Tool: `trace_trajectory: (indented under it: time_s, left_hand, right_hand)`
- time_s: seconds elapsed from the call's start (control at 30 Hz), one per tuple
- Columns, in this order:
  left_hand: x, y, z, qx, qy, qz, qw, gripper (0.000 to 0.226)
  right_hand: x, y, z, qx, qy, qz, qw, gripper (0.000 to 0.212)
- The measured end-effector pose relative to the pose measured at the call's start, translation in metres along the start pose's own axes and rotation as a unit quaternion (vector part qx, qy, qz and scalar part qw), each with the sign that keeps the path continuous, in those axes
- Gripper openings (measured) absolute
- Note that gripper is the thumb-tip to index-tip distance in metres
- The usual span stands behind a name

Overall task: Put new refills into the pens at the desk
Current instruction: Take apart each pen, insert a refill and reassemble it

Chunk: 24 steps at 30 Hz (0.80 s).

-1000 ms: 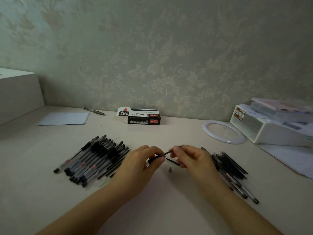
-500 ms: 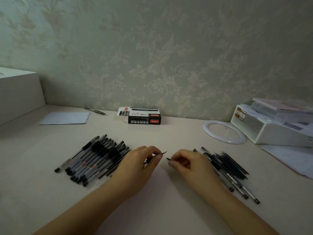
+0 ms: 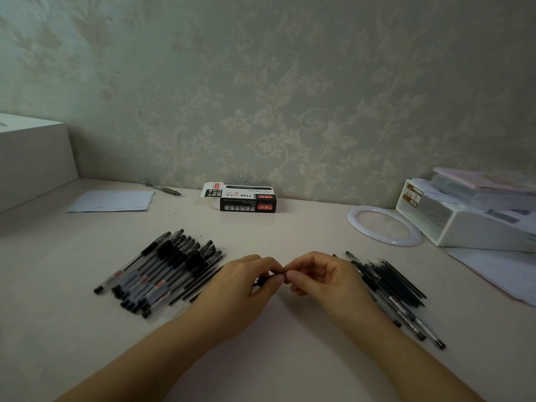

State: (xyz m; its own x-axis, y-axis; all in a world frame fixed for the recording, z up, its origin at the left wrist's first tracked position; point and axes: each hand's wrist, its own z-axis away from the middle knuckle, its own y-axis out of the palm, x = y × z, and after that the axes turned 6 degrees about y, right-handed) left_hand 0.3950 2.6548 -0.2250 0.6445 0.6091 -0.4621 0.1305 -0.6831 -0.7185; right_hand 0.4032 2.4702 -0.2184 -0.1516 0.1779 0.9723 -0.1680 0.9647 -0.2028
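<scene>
Both hands meet over the middle of the pale tabletop (image 3: 275, 358), fingertips touching. The left hand (image 3: 240, 288) curls round a thin black pen part (image 3: 262, 281), only a short stretch showing beneath its fingers. The right hand (image 3: 322, 281) pinches at the same spot with thumb and forefinger; what it grips is hidden. A row of black-capped clear pens (image 3: 156, 271) lies just left of the hands, a loose heap of slim dark refills and pens (image 3: 397, 288) just right. A black-and-white cardboard box (image 3: 243, 197) sits at the far edge, a white ring (image 3: 383, 226) towards the right.
</scene>
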Motion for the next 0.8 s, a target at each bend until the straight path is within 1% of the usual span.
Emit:
trace_trajectory:
  time_s: [0.17, 0.27, 0.47, 0.5, 0.57, 0.63, 0.7, 0.77, 0.8]
  left_hand:
    - [0.0004, -0.0018, -0.0015, 0.002, 0.008, -0.033, 0.999, 0.016]
    - [0.0001, -0.0036, -0.0016, 0.016, 0.02, -0.053, 0.998, 0.013]
    - [-0.0026, -0.0047, -0.0015, 0.025, 0.033, -0.045, 0.998, 0.016]
    - [-0.0033, -0.0045, -0.0014, 0.023, 0.035, -0.044, 0.998, 0.017]
    - [-0.0036, -0.0035, -0.0015, 0.026, 0.038, -0.043, 0.998, 0.019]
    - [-0.003, -0.0016, -0.0011, 0.027, 0.043, -0.051, 0.997, 0.02]
    - [-0.002, -0.0005, -0.0009, 0.025, 0.043, -0.061, 0.997, 0.019]
    - [-0.0001, -0.0005, -0.0011, 0.018, 0.033, -0.062, 0.997, 0.017]
    - [0.0011, -0.0008, -0.0013, 0.013, 0.027, -0.063, 0.998, 0.017]
  right_hand:
    - [-0.0002, -0.0005, -0.0013, 0.004, 0.009, -0.009, 1.0, 0.01]
    - [-0.0005, -0.0008, -0.0004, 0.024, 0.014, -0.002, 1.0, 0.009]
    - [-0.0006, -0.0037, -0.0025, 0.015, 0.018, 0.001, 1.0, 0.006]
    - [-0.0009, -0.0036, -0.0025, 0.009, 0.016, 0.015, 1.0, 0.008]
    - [-0.0031, -0.0022, -0.0018, -0.008, 0.003, 0.077, 0.997, 0.021]
    - [-0.0064, -0.0008, -0.0004, -0.027, -0.025, 0.164, 0.986, 0.036]
    - [-0.0081, -0.0007, -0.0003, -0.038, -0.045, 0.211, 0.976, 0.045]
    - [-0.0072, -0.0017, -0.0014, -0.039, -0.053, 0.217, 0.974, 0.045]
    - [-0.0065, -0.0024, -0.0023, -0.033, -0.053, 0.21, 0.976, 0.039]
